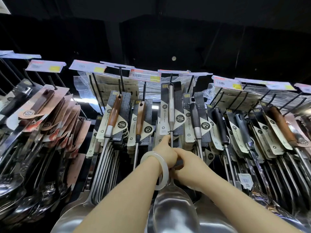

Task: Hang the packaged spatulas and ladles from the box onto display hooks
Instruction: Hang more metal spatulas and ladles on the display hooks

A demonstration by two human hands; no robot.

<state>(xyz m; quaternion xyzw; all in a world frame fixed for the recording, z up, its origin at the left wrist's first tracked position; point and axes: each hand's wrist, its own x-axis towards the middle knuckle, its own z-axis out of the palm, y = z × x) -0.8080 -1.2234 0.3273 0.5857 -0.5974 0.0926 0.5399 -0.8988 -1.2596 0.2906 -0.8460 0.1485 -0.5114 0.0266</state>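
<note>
1. Grip: left hand (165,154) is curled round the thin steel shaft of the packaged steel-handled utensil (171,111), forefinger up near the cable tie just under the card. Right hand (186,163) sits just below and to the right, fingers curled in at the same shaft; can't tell how firmly it grips, since its fingertips are hidden behind the left hand.
2. Where it is: the utensil hangs upright in the centre row, card top at the display hook (171,78), bowl (173,211) low and near the camera. Can't tell if the card hole is fully on the hook.
3. Risk: if the hole is only on the hook tip, letting go could drop it; the bowl end probably weighs it down.
4. Risk: pushing up by the shaft may buckle or tear the card at the hole.
5. Risk: the rows either side are touching close, e.g. the wood-handled one (140,118) left and the black-handled one (196,118) right; a sideways swing could knock or snag them.
6. Risk: the white bangle (155,169) on the left wrist could catch on nearby shafts when pulling back.
</note>
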